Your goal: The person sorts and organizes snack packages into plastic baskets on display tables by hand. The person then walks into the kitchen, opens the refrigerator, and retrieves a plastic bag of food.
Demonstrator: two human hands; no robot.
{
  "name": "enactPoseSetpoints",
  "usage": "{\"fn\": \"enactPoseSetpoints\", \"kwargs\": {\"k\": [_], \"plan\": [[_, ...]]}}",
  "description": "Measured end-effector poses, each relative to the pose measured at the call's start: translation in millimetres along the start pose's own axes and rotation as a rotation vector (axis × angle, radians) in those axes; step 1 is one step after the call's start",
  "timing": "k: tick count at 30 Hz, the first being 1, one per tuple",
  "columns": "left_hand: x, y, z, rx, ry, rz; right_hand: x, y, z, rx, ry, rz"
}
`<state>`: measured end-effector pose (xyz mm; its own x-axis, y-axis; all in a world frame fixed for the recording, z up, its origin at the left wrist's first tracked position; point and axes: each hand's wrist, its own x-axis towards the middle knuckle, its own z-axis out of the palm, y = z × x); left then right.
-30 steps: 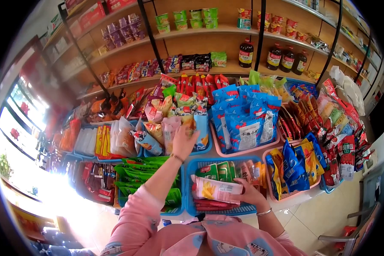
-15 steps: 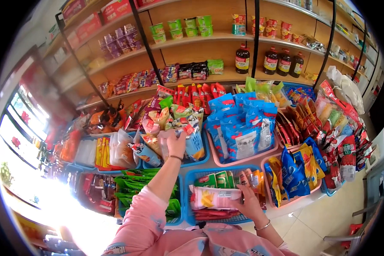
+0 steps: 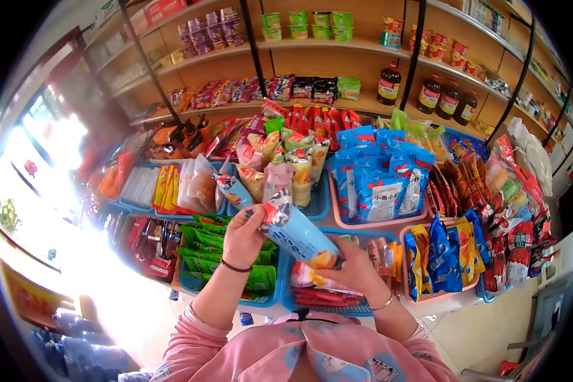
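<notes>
The blue snack bag [image 3: 302,237] was located at the near centre, raised above the desk [image 3: 437,307] and slanted, with its left end farther from the person than its right end. The left hand [image 3: 242,242] secured the far left end, thumb and fingers pinching the film. The right hand [image 3: 353,264] supported the near right end, fingers curled about it; exact contact on the underside was hidden.

Step in hand, as judged: two-handed holding of the bag, with the printed face turned upward. Requirement for the next move, as judged: keep one grip firm before freeing the other hand, avoid crushing the contents, and maintain clearance above the packets below.

Directly beneath the bag stood the near blue basket [image 3: 287,304], containing a pink-and-white bag [image 3: 305,277], partly covered by the right hand, and red packets [image 3: 325,298]. Green packets [image 3: 204,248] filled the adjoining basket on the left. Blue and yellow packets [image 3: 447,251] stood in a pink basket on the right. Beyond the held bag, a pink bag [image 3: 278,180] stood among other upright bags. Blue fish-snack bags [image 3: 385,175] occupied the far right basket. Shelves [image 3: 363,43] formed the far boundary.
</notes>
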<state>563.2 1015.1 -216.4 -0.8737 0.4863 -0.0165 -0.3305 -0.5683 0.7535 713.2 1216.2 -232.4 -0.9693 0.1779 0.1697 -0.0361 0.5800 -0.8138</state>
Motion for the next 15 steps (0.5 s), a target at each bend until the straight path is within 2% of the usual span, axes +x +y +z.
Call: {"fn": "enactPoseSetpoints", "kwargs": {"k": [2, 3, 4, 6, 7, 10, 12, 14, 15], "plan": [[-12.0, -4.9, 0.8, 0.001, 0.114, 0.115, -8.8, 3.5, 11.1, 0.084, -0.104, -0.014], [-18.6, -5.5, 7.9, -0.010, 0.132, 0.189, -14.5, 1.9, 18.4, 0.297, -0.147, 0.088], [-23.4, -5.8, 12.4, -0.020, 0.148, 0.258, -19.7, -3.4, 25.4, 0.295, -0.151, 0.086], [-23.7, -7.8, 9.8, -0.092, 0.183, 0.210, -30.8, -16.5, 39.9, 0.389, -0.257, 0.331], [-24.1, -9.5, 7.5, -0.159, 0.218, 0.160, -38.5, -7.4, 57.1, 0.614, -0.260, 0.344], [-24.3, -9.1, -6.7, -0.135, 0.125, 0.076, -43.9, -2.5, 60.8, 0.519, -0.251, 0.333], [-29.1, 4.0, -9.1, -0.045, 0.074, 0.025, -44.9, 0.4, 45.5, 0.572, -0.240, 0.336], [-36.6, 16.7, -9.5, 0.382, -0.032, -0.035, -41.5, -5.0, 16.5, 0.213, -0.237, 0.161], [-37.5, 18.1, -11.3, 0.545, -0.055, 0.029, -40.5, -2.6, 9.5, 0.242, -0.174, 0.068]]}}
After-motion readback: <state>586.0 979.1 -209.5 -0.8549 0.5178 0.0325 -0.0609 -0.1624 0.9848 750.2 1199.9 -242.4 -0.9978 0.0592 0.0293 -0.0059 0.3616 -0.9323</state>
